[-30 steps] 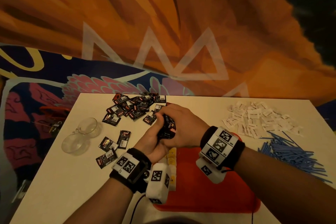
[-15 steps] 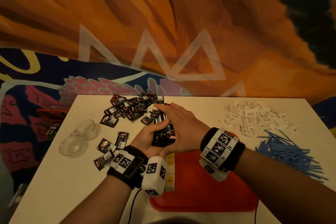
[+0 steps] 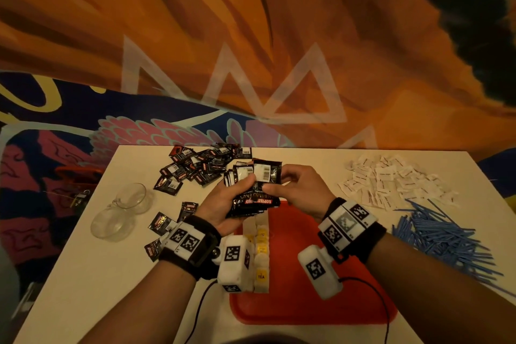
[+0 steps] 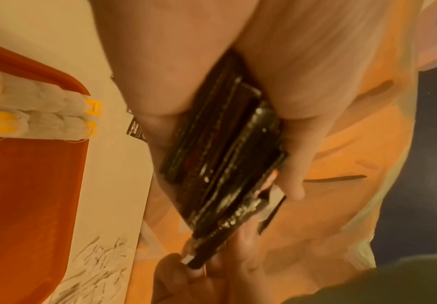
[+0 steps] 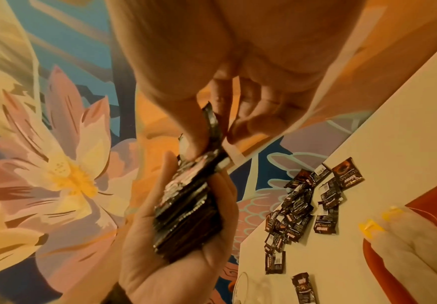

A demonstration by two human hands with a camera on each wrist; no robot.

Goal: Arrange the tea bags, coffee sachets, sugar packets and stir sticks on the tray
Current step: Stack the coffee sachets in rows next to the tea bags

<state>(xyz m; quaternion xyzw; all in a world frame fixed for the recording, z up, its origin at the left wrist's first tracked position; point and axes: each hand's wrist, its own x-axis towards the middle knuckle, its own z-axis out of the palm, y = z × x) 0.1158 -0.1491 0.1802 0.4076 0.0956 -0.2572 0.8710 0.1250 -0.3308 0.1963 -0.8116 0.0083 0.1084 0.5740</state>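
My left hand (image 3: 223, 204) grips a thick stack of black coffee sachets (image 3: 255, 198) above the far end of the red tray (image 3: 307, 301). My right hand (image 3: 290, 184) pinches the top sachet (image 3: 265, 174) of that stack between thumb and fingers. The left wrist view has the stack (image 4: 222, 156) edge-on in the palm, and the right wrist view has the pinched sachet (image 5: 213, 127) above the stack (image 5: 186, 209). Rows of tea bags (image 3: 261, 254) with yellow tags lie along the tray's left side. Loose sachets (image 3: 201, 167) are scattered at the table's far left.
White sugar packets (image 3: 391, 181) are heaped at the far right, with blue stir sticks (image 3: 441, 232) piled nearer me on the right. A glass cup (image 3: 131, 198) and a glass saucer (image 3: 111, 225) stand at the left. A few sachets (image 3: 162, 223) lie beside my left wrist.
Both hands have lifted the stack from the table. My right hand, which lay over the stack, now pinches the top sachet at its far end.
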